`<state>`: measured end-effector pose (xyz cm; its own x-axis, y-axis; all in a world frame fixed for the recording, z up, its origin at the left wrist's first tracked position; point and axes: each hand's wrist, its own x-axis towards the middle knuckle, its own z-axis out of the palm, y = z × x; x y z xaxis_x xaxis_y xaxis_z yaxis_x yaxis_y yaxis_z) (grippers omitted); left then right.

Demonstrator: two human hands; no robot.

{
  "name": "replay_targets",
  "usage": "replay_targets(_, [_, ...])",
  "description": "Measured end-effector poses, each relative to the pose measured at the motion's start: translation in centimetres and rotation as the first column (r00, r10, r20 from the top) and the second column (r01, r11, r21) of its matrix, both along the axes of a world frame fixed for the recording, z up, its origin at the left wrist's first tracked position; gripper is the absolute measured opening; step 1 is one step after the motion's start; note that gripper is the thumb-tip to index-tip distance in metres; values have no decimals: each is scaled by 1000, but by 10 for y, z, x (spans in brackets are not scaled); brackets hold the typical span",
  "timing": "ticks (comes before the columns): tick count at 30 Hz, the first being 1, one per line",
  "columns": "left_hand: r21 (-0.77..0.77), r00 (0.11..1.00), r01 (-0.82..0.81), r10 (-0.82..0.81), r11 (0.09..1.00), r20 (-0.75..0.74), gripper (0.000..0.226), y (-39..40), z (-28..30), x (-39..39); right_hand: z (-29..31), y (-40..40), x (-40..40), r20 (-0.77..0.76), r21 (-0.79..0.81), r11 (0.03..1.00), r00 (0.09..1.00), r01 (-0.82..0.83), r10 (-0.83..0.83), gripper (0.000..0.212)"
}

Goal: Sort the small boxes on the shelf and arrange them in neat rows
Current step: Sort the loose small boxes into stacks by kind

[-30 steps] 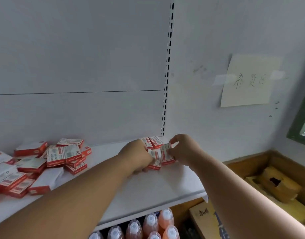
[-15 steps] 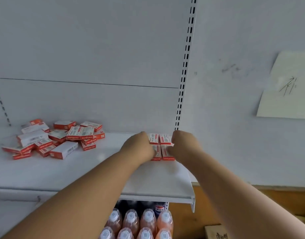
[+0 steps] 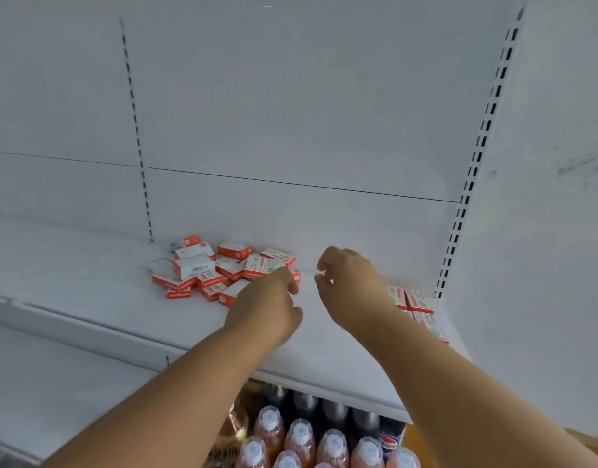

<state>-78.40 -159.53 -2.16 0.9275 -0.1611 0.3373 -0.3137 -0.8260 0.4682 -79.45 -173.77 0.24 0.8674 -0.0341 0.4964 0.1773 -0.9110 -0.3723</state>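
Observation:
A loose heap of small red-and-white boxes [image 3: 220, 268] lies at the back middle of the white shelf [image 3: 98, 292]. A few more boxes [image 3: 417, 304] lie flat in tidy rows at the shelf's right end, partly hidden behind my right forearm. My left hand [image 3: 267, 307] hovers at the heap's right edge with loosely curled fingers and holds nothing; its fingertips are close to the nearest box. My right hand [image 3: 351, 285] hangs over bare shelf between the heap and the tidy rows, fingers loosely curled and empty.
Under the shelf stand several bottles with white caps and orange drink [image 3: 301, 440], with dark cola bottles [image 3: 361, 423] behind them. A slotted upright [image 3: 473, 170] marks the shelf's right end, beside a white wall.
Both hands have let go of the arranged boxes at the right and moved left toward the heap. The view has swung left, so the tidy rows now sit at the right.

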Motion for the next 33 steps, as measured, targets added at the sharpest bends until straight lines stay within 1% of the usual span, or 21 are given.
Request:
replay_targets(2, [-14, 1000, -20, 20, 1000, 11, 20, 38, -3, 5, -4, 39, 12, 6, 24, 999, 999, -38, 38, 18])
replay_targets(6, [-27, 998, -52, 53, 998, 45, 18, 113, -7, 23, -9, 115, 39, -21, 58, 997, 999, -43, 44, 20])
replay_targets(8, [-22, 997, -33, 34, 999, 74, 16, 147, -6, 38, -11, 147, 53, -11, 73, 996, 999, -48, 49, 20])
replay_targets(11, [-40, 999, -9, 11, 999, 47, 15, 187, -2, 60, -14, 180, 71, -9, 104, 994, 1000, -23, 24, 20])
replay_targets(14, [-90, 1000, 5, -5, 996, 4, 15, 210, 4, 83, -17, 195, 83, -67, 107, 994, 998, 14, -7, 24])
replay_targets(16, [-93, 1000, 16, -15, 996, 6, 16, 216, 8, 98, -18, 201, 93, -95, 60, 997, 995, 38, -32, 34])
replay_targets(19, [-118, 999, 35, -33, 992, 27, 19, 218, 9, 120, -15, 207, 108, -151, -121, 988, 982, 98, -115, 61])
replay_targets(21, [-133, 999, 30, -25, 991, 37, 21, 218, 7, 132, -15, 210, 116, -201, -172, 978, 968, 118, -152, 65])
replay_targets(22, [-141, 999, 21, -17, 990, 31, 22, 218, 6, 137, -15, 209, 120, -207, -148, 982, 967, 118, -147, 64])
replay_targets(23, [-143, 1000, 9, -6, 990, 21, 22, 218, 5, 143, -15, 207, 121, -188, -81, 991, 975, 108, -121, 62])
replay_targets(24, [-132, 1000, -5, 6, 991, 9, 21, 217, 7, 148, -12, 205, 121, -167, 28, 994, 981, 105, -99, 57])
replay_targets(25, [-101, 1000, -21, 20, 995, -8, 23, 215, 9, 153, -7, 202, 121, -139, 211, 973, 988, 95, -67, 48])
replay_targets(26, [-54, 999, -35, 34, 998, -29, 28, 213, 11, 158, -1, 200, 122, -141, 455, 884, 989, 104, -44, 37])
replay_targets(27, [0, 997, -43, 43, 999, -58, 33, 211, 15, 162, 4, 198, 124, -167, 697, 702, 985, 143, -35, 31])
replay_targets(28, [55, 995, -43, 48, 998, -89, 37, 208, 18, 166, 9, 194, 125, -206, 867, 461, 978, 189, -14, 33])
replay_targets(29, [110, 992, -37, 50, 993, -114, 38, 206, 20, 167, 13, 192, 125, -229, 951, 222, 973, 217, 29, 36])
replay_targets(30, [164, 990, -31, 52, 986, -129, 38, 203, 22, 168, 15, 190, 127, -224, 975, 30, 971, 222, 82, 38])
replay_targets(31, [210, 990, -30, 58, 977, -129, 37, 201, 23, 169, 17, 188, 128, -198, 973, -97, 971, 212, 137, 42])
replay_targets(32, [245, 991, -31, 62, 969, -121, 37, 201, 23, 170, 16, 187, 130, -166, 968, -153, 966, 197, 196, 49])
replay_targets(33, [263, 991, -29, 63, 964, -121, 38, 201, 22, 171, 17, 187, 130, -139, 970, -163, 959, 183, 249, 56])
